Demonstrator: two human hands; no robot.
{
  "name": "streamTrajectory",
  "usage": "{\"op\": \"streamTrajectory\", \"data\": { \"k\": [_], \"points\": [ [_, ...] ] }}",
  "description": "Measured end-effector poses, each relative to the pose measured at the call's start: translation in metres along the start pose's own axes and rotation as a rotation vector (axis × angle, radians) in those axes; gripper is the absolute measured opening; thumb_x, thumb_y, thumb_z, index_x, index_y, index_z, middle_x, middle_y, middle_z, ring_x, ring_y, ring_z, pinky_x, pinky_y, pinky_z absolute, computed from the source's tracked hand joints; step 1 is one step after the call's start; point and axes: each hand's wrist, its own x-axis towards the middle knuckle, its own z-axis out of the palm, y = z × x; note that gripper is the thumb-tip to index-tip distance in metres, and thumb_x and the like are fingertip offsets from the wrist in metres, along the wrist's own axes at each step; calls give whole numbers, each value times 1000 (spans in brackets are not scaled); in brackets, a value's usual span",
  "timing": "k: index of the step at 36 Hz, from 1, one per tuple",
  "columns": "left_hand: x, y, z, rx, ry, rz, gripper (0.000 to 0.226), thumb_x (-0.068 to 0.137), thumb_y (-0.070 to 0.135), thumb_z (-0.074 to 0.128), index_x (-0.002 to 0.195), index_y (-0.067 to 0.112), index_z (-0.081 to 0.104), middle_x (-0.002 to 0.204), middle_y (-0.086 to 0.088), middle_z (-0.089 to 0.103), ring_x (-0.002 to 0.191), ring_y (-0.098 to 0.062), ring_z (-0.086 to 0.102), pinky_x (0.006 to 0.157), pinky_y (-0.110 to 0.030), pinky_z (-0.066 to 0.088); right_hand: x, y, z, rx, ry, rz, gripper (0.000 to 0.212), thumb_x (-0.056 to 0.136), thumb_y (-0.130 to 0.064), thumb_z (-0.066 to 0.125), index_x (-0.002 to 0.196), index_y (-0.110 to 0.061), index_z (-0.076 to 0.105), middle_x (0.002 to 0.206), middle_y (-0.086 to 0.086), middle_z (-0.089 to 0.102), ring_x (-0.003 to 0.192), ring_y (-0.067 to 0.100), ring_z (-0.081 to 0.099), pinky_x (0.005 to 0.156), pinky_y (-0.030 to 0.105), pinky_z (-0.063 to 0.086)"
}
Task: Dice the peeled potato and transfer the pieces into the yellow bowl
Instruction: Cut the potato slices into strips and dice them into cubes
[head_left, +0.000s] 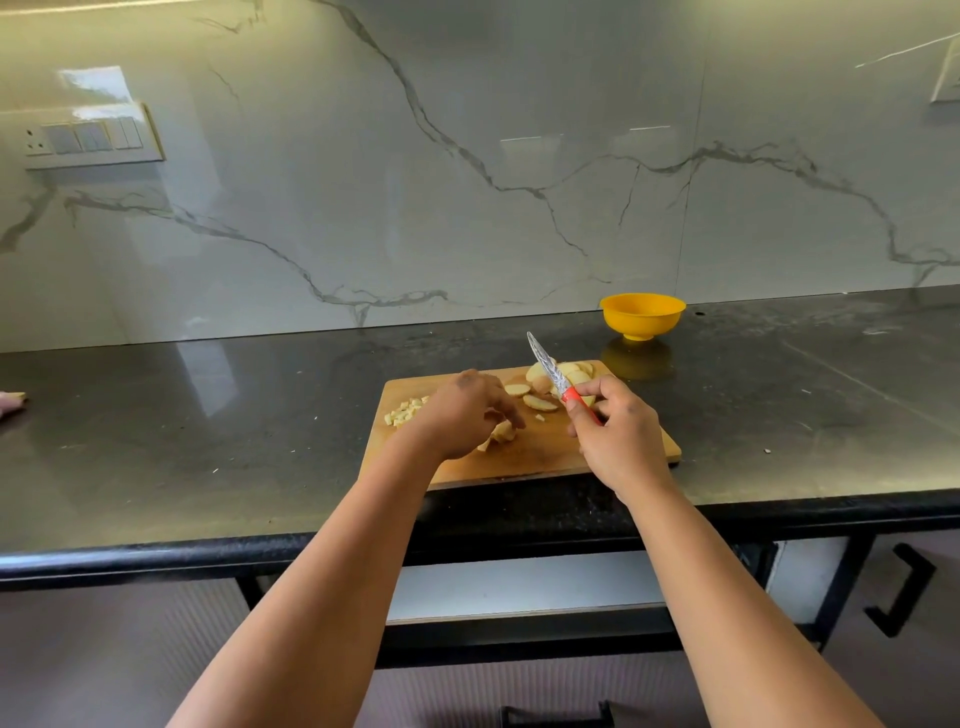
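Right hand (618, 431): grips red-handled knife (558, 381), blade raised, pointing far-left.
Left hand (467, 413): fingers curled on potato piece (501, 432) on cutting board (540, 457).
Diced pieces (405, 411): board's left.
Potato slices (540, 396): board's far side.
Yellow bowl (642, 314): far right, on countertop (208, 426).

A dark, shiny worktop (208, 415) runs across the middle of the frame. Behind it stands a white marble wall (467, 156) with grey veins. A switch plate (88, 137) sits at the upper left. A black cupboard handle (901, 590) shows at the lower right.
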Motion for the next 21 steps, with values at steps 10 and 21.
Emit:
{"op": "streamTrajectory", "data": {
  "k": [10,21],
  "points": [
    [-17,20,12,47,197,-254,34,95,47,58,115,22,70,100,2,66,90,-17,59,73,-26,43,0,0,0,-10,9,-4,13,96,-31,60,106,-22,61,90,-1,70,72,10,62,47,13,40],
    [-3,18,12,-75,-26,-221,37,93,19,65,130,20,63,130,-1,62,116,-21,57,97,-30,45,-2,-3,0,-18,6,1,13,96,-30,59,107,-22,60,91,-1,70,71,9,63,46,9,39]
  ]
}}
